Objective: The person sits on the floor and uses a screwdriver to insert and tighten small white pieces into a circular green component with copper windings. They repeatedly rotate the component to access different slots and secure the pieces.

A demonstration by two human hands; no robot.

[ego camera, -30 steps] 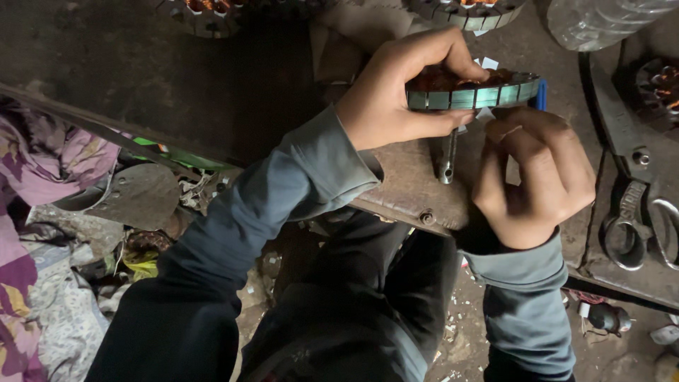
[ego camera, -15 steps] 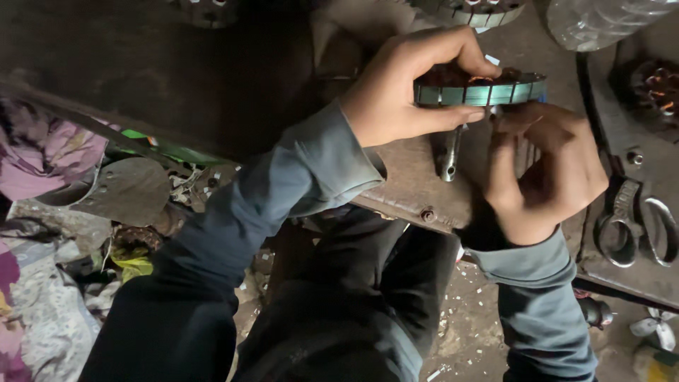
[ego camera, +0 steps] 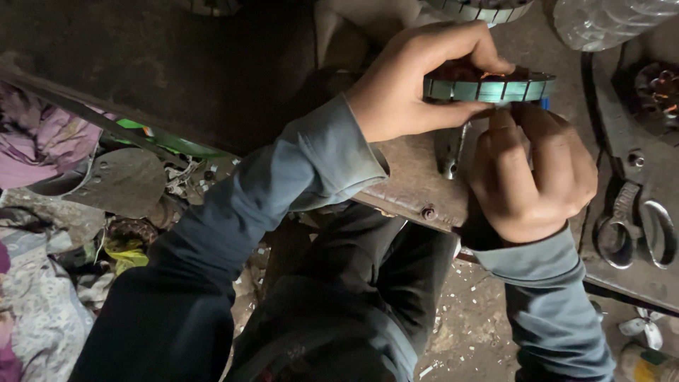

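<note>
- The left hand (ego camera: 403,88) grasps a ring-shaped stator core (ego camera: 488,86), greenish-grey and slotted, with thumb below and fingers (ego camera: 460,42) curled over the top. This holds it on edge just above the worn metal surface (ego camera: 403,184), seemingly so the rim faces the other hand.
- The right hand (ego camera: 534,173) sits just under the ring, its fingers bunched and pressed up against the lower rim. They seem to pinch something small there, though what they grip is hidden.
- A small blue piece (ego camera: 545,103) peeks out at the ring's right end, touching the rim.
- A grey metal tool (ego camera: 450,148) lies flat on the surface between the two hands, within easy reach.
- Heavy shears (ego camera: 629,205) rest to the right, handles toward the person.
- Another wound core (ego camera: 658,88) with coppery wire lies near the shears, and a clear plastic bottle (ego camera: 608,21) lies at the top right.
- Scrap, cloth and a round metal plate (ego camera: 124,180) litter the floor at left.
</note>
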